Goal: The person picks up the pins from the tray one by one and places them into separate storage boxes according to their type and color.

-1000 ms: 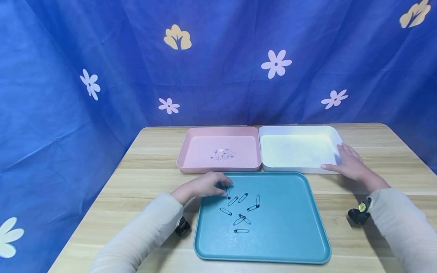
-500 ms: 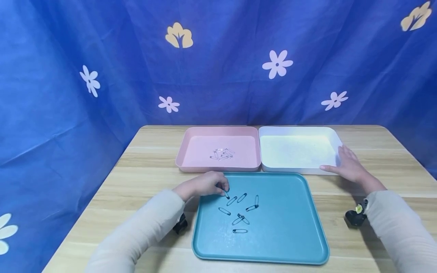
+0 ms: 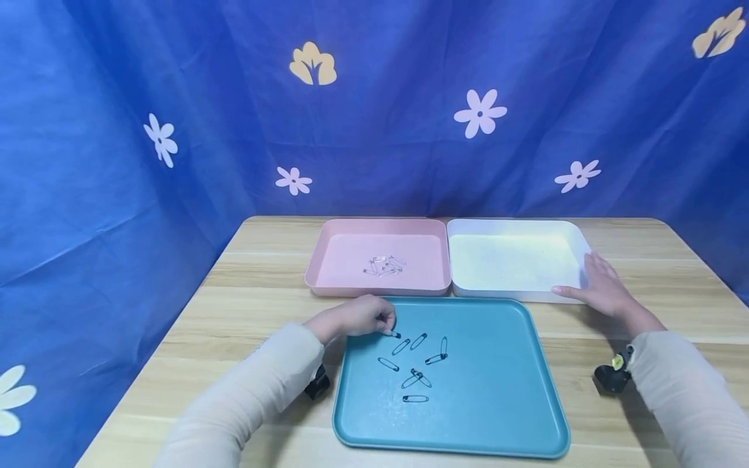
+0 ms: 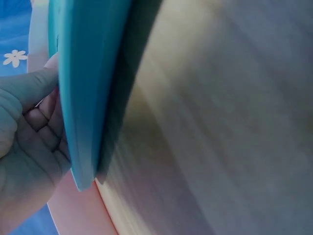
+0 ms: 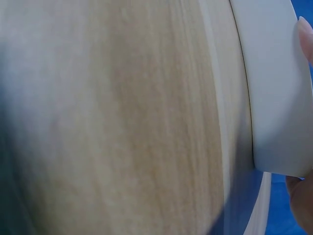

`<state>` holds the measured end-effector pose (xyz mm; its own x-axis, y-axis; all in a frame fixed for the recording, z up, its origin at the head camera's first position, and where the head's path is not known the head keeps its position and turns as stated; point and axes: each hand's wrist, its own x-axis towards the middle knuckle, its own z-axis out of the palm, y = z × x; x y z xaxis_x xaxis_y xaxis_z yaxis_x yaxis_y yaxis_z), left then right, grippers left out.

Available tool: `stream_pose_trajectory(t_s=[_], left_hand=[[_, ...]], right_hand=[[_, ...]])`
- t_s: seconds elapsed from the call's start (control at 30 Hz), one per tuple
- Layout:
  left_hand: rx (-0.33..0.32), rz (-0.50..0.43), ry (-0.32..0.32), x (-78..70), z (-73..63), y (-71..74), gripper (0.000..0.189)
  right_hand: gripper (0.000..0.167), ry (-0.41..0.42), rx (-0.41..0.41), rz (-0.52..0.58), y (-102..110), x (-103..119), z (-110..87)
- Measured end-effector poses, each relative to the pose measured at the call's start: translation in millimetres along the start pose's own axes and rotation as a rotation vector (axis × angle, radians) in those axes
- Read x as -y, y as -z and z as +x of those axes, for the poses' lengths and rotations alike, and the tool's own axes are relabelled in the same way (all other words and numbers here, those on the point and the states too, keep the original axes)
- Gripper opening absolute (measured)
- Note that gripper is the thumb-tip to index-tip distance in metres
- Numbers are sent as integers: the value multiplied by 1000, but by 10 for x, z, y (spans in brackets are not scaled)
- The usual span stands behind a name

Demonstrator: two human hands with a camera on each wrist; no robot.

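My left hand [image 3: 367,316] is over the far left corner of the teal tray [image 3: 486,416], pinching a safety pin [image 3: 396,335] whose dark end sticks out past the fingertips. In the left wrist view the tray's rim hides those fingertips. Several more safety pins [image 3: 415,398] lie loose on the teal tray. With thumb and fingers spread, my right hand [image 3: 603,286] rests at the near right corner of the white tray [image 3: 526,296]. The right wrist view shows only parts of that hand beside the white wall.
Left of the white tray stands a pink tray [image 3: 328,260] holding a small cluster of silvery safety pins [image 3: 385,265]. Both stand behind the teal tray on a wooden table [image 3: 234,292]. A blue flowered curtain [image 3: 374,117] hangs behind.
The left fingers have closed on a safety pin that lay at the tray's far left, and it has turned from lengthwise to nearly crosswise. My right hand stays at the white tray.
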<state>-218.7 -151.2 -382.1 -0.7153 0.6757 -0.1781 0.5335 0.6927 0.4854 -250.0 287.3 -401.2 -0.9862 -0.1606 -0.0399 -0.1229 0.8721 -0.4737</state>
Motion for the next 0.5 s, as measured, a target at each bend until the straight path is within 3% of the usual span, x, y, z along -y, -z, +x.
stream_pose_trajectory(t_s=[0.23, 0.5], left_hand=[[-5, -6, -74, -62, 62, 14, 15], [-63, -68, -173, -273, 233, 134, 12]], right_hand=[[107, 19, -18, 3, 13, -20, -18], [108, 16, -32, 13, -1, -38, -6]])
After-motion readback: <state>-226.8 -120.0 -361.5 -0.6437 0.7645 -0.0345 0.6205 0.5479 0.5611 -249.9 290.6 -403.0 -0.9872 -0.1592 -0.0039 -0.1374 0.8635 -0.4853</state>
